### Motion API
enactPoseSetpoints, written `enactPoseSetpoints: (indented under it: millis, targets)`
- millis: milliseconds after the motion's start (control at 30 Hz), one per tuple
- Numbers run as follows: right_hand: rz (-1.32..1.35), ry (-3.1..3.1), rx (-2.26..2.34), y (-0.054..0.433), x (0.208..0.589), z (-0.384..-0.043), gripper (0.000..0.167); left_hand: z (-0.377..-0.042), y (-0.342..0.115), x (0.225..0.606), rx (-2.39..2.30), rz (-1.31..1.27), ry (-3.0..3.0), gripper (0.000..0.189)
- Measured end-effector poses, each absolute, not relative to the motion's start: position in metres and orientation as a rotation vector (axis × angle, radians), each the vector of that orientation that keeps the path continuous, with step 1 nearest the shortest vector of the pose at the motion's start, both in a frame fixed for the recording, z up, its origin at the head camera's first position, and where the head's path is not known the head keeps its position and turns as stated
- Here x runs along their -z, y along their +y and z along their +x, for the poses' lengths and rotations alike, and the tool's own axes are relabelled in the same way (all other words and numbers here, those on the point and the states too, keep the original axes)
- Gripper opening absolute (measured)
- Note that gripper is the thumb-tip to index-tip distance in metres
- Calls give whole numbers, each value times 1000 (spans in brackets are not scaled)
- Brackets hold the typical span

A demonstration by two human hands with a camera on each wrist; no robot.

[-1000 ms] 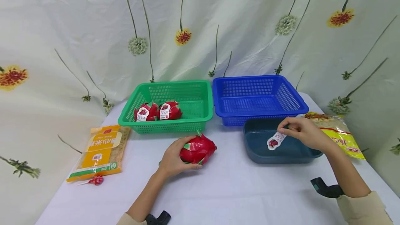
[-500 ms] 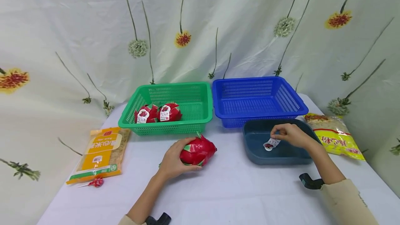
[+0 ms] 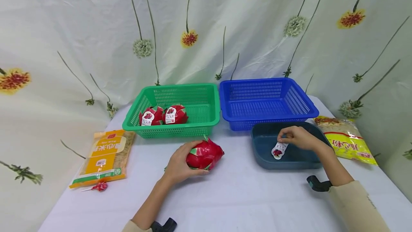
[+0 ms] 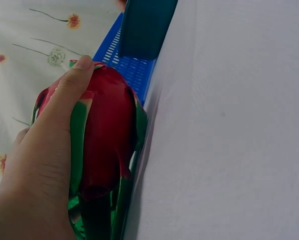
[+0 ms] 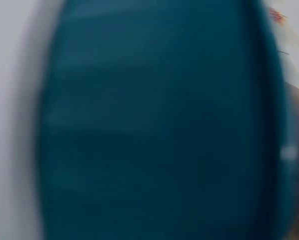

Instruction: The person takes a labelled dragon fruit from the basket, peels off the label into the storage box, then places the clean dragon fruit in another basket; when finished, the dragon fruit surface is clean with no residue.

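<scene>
My left hand [image 3: 181,164] holds a red dragon fruit [image 3: 206,154] with green scales on the white table. In the left wrist view the thumb [image 4: 72,87] lies along the fruit's side. My right hand [image 3: 299,138] pinches the top of a white sticker label [image 3: 278,150] printed with a dragon fruit. That label hangs within the dark teal basin [image 3: 289,164], and I cannot tell whether it touches the bottom. The basin's wall [image 5: 154,115] fills the right wrist view, blurred, and hides the right fingers there.
A green basket [image 3: 199,128] behind the left hand holds two labelled dragon fruits [image 3: 175,114]. Beside it stands a blue basket [image 3: 257,105]. A yellow bag [image 3: 349,140] lies at right; an orange bag [image 3: 104,156] and a red lollipop [image 3: 101,186] lie at left.
My right hand has moved left and lower into the teal basin, carrying the label with it. The left hand and its dragon fruit have stayed in place.
</scene>
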State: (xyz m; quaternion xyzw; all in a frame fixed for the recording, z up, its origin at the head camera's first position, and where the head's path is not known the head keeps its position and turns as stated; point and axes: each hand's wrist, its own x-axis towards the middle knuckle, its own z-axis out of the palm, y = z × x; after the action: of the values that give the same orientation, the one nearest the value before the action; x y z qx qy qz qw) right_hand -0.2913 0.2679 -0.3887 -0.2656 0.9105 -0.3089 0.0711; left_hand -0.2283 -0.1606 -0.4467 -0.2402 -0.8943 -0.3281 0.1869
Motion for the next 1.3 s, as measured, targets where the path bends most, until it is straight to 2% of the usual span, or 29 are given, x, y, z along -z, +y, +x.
enactPoseSetpoints:
  millis: [200,667,767,1033,1300]
  targets:
    - [-741,2824,862,266,408,-298,12,-229,-161,448,914,-697,-2523,87]
    - [-752,2829,602,263,413,-297,54,-229,-161,445,919,-669,-2515,88]
    - [-682,2841,594,263,413,-294,63,-228,-160,445,916,-668,-2529,87]
    - [-718,2786,703,262,413,-287,52,-228,-160,447,908,-691,-2518,87]
    - [-880,2754,689,262,416,-287,66,-228,-160,446,929,-684,-2529,87]
